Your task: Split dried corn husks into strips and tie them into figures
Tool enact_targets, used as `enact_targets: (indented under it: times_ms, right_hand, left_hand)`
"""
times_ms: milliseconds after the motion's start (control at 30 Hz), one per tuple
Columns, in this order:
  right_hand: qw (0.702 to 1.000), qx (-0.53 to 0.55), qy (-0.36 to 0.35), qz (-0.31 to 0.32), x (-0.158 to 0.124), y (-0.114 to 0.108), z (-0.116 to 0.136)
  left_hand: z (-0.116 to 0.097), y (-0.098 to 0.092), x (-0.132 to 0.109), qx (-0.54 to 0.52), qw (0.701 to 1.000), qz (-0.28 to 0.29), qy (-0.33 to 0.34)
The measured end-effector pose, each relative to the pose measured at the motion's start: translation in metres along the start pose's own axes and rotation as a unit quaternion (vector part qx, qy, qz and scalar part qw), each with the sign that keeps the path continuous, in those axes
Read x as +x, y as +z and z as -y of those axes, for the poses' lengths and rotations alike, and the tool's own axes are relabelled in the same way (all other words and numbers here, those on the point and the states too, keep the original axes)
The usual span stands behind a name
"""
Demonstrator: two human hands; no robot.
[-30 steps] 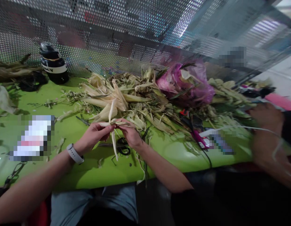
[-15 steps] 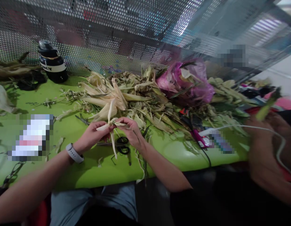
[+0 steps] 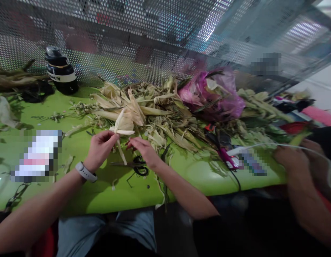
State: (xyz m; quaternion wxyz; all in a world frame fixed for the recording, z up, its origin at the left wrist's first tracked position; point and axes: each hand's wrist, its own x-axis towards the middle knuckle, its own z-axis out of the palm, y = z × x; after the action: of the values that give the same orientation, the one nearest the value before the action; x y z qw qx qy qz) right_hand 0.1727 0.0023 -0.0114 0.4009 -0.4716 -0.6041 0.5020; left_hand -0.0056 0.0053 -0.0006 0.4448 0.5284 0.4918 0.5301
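Dark bottle (image 3: pixel 61 73) stands far left at the back of the green table (image 3: pixel 82 200), against the mesh panel (image 3: pixel 128 35).

Left forearm comes in from the bottom left, angled up and to the right, with a white watch (image 3: pixel 86 172) on the wrist. Left hand (image 3: pixel 100 150) is raised just above the table, back to the camera, wrist bent slightly. Thumb and fingers are pinched on the lower edge of a pale corn husk (image 3: pixel 123 126). The husk is held up between the two hands, in front of the husk pile (image 3: pixel 165 114), and one thin strip hangs down from it.

Right forearm enters from bottom centre, angled up and to the left. Right hand (image 3: pixel 142 150) is palm down and low over the table. Its fingers are fairly straight and point left toward the hanging strip. The tips are just beside the strip; can't tell if they grip it.

Scissors (image 3: pixel 136 166) lie flat on the table, under and between the hands.

Further right, a pink bag (image 3: pixel 213 92) sits on the pile. A white cable (image 3: pixel 261 145) runs across the table's right end. A co-worker's hand (image 3: pixel 291 160) is at the far right edge, blurred, so its grip is unreadable.
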Motion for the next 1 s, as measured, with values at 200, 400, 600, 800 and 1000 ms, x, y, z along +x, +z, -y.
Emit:
enact_targets:
  times_ms: [200, 400, 600, 800, 1000]
  right_hand:
    - [0.979, -0.151, -0.132, 0.040, -0.009, 0.015, -0.005]
    - [0.985, -0.152, -0.081, -0.016, -0.006, 0.011, -0.005]
    - [0.986, -0.120, -0.111, 0.038, -0.010, 0.015, 0.001]
    - [0.992, -0.081, -0.091, 0.027, -0.007, 0.014, -0.005]
    - [0.997, -0.022, -0.071, 0.012, -0.001, 0.009, -0.009]
  left_hand:
    - [0.006, 0.000, 0.001, 0.003, 1.000, 0.023, -0.016]
    - [0.006, 0.002, 0.000, -0.136, 0.981, 0.052, -0.126]
    - [0.001, 0.001, 0.000, -0.162, 0.977, 0.039, -0.130]
    - [0.001, 0.003, 0.001, -0.201, 0.973, 0.012, -0.113]
    - [0.001, 0.004, -0.001, -0.253, 0.961, 0.064, -0.096]
